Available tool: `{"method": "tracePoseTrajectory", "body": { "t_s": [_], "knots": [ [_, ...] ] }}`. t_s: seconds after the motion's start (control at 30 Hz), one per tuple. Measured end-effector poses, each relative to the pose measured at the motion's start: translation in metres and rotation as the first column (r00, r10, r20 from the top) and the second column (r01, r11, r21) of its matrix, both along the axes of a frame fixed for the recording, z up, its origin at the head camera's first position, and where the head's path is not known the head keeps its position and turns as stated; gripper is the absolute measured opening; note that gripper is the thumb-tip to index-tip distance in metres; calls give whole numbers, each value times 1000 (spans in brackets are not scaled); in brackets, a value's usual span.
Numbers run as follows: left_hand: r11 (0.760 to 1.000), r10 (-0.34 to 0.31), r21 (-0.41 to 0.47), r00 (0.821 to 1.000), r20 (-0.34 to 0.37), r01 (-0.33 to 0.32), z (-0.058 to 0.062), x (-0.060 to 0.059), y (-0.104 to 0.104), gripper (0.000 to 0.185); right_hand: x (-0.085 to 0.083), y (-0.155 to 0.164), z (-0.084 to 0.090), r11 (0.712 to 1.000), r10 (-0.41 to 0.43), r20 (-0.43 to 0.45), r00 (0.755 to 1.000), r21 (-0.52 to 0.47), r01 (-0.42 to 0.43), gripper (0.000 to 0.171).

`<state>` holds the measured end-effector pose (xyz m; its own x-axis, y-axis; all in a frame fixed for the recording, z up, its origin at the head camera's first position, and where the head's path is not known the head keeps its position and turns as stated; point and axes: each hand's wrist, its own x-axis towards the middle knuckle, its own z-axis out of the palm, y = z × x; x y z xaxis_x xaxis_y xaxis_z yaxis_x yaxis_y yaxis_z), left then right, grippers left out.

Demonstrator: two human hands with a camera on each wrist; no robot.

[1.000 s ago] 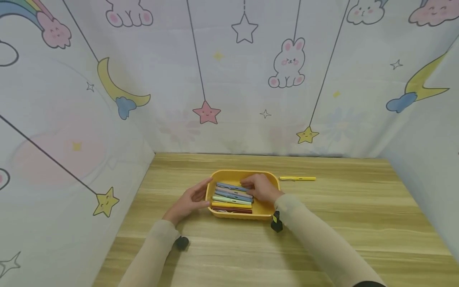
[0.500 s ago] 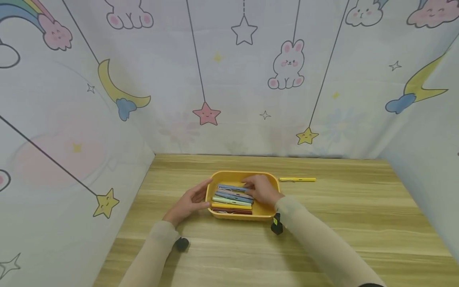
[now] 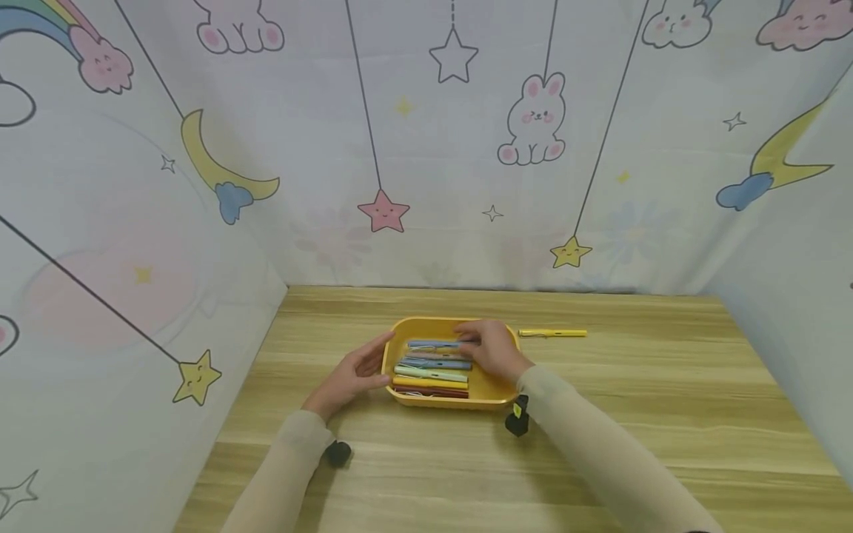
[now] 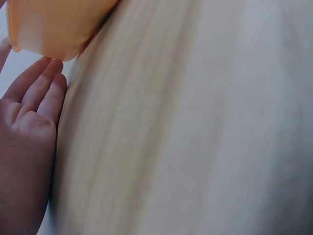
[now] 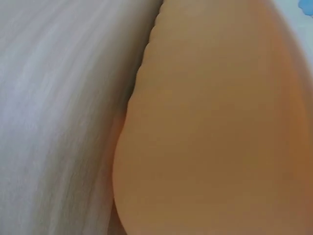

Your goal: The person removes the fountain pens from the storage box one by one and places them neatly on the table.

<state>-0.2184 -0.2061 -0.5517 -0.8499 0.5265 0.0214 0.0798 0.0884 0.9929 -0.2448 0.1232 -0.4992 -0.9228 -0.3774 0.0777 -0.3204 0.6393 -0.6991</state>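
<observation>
A yellow-orange plastic basket (image 3: 486, 403) stands on the table with several clip pens lying side by side in its left part. My right hand (image 3: 494, 349) reaches into it and pinches the right end of the rearmost blue pen (image 3: 429, 344). In front of that lie a pinkish pen (image 3: 433, 356), another blue pen (image 3: 443, 364) and a light green pen (image 3: 433, 374). A yellow pen (image 3: 433, 383) and a dark red pen (image 3: 436, 393) are nearest the front wall. My left hand (image 3: 349, 376) touches the basket's left side with extended fingers; the left wrist view shows its fingertips at the wall.
Another yellow pen (image 3: 553, 333) lies on the wood-grain table (image 3: 413, 474), just right of the basket. White printed curtains (image 3: 453, 170) enclose the back and both sides. In the right wrist view the basket's outer wall (image 5: 210, 122) hides the fingers.
The rearmost blue pen has shifted slightly right and turned more level, along with my right hand. The pinkish and front blue pens also lie straighter. My left hand stays in place.
</observation>
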Motion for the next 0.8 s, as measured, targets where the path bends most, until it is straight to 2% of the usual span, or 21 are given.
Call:
{"method": "tracePoseTrajectory", "body": {
  "t_s": [0.27,0.43,0.8],
  "knots": [
    [1000,-2,9,1000,7,2,-1,0,0,82,4,7,7,993,-25,68,997,-111,33,32],
    [1000,3,3,1000,11,-3,-1,0,0,81,5,11,8,989,-29,54,998,-144,36,30],
    [1000,3,16,1000,4,-3,-1,-1,1,82,9,27,14,975,-71,96,993,-201,90,29]
  ]
}}
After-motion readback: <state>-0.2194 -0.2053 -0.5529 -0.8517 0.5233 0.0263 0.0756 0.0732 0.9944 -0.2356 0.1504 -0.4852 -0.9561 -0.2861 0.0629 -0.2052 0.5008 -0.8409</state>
